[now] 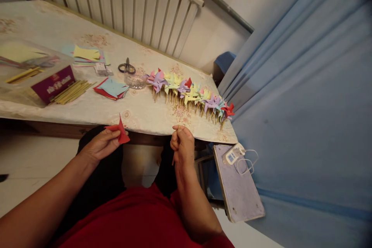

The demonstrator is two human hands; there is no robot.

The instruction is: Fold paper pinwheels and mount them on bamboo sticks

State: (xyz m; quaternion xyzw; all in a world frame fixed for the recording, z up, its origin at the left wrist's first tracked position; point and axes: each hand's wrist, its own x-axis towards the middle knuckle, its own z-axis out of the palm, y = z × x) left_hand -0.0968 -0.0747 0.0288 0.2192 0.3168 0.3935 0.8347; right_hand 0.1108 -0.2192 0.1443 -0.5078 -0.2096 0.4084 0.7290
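My left hand (100, 143) is closed on a folded red paper pinwheel (123, 135), pinched between thumb and fingers just off the table's front edge. To its right, my right hand (184, 145) is closed, thumb against the fingers. A thin stick (173, 160) pokes out below that hand; most of it is hidden. Beyond the hands, finished paper pinwheels (190, 96) on sticks lie in a long row. A clear dish of small pins (135, 81) sits beside a stack of cut paper squares (113, 87).
Black scissors (127, 68), small boxes (104, 70) and more coloured paper (86, 53) lie farther back. At left, a bundle of sticks (72, 92) rests against a clear plastic bin (17, 95). A white power adapter (233, 156) with a cord lies on a stool (245, 197) at right.
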